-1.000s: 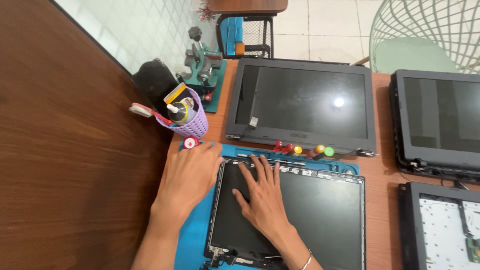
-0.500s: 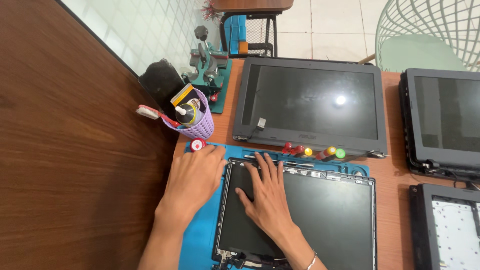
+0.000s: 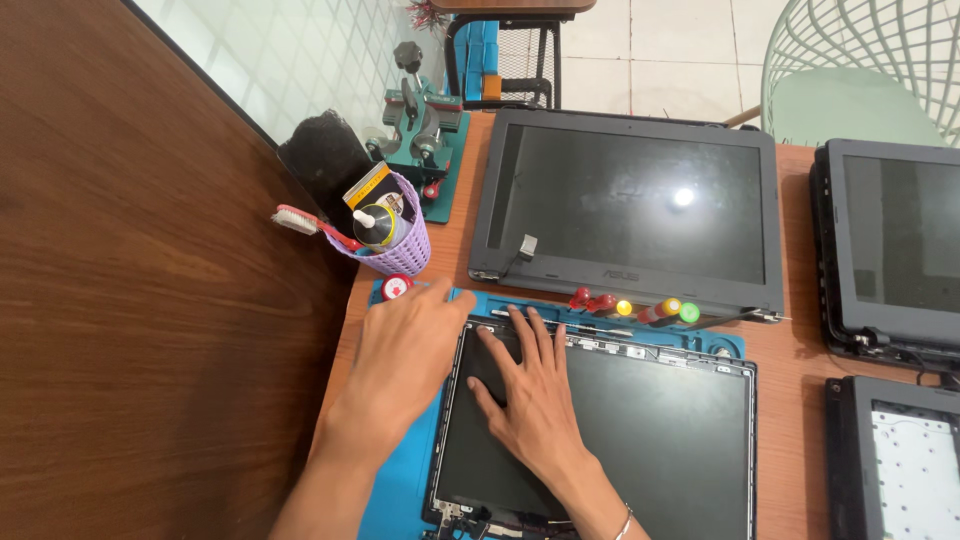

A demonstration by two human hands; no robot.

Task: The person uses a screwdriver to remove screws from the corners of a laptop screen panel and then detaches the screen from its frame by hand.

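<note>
A bare laptop screen panel in its frame lies on a blue work mat in front of me. My right hand rests flat on the panel's upper left part, fingers spread toward its top edge. My left hand lies palm down on the mat at the panel's upper left corner, fingertips near a small red-and-white round item. Neither hand holds anything.
A laptop lid with dark screen lies behind the mat, several coloured-handle screwdrivers in front of it. A purple basket of tools, a green clamp jig, more laptop parts at right, a wooden wall at left.
The view has shifted slightly, so everything sits lower in the frame. Both hands stay on the panel's upper left area, barely moved.
</note>
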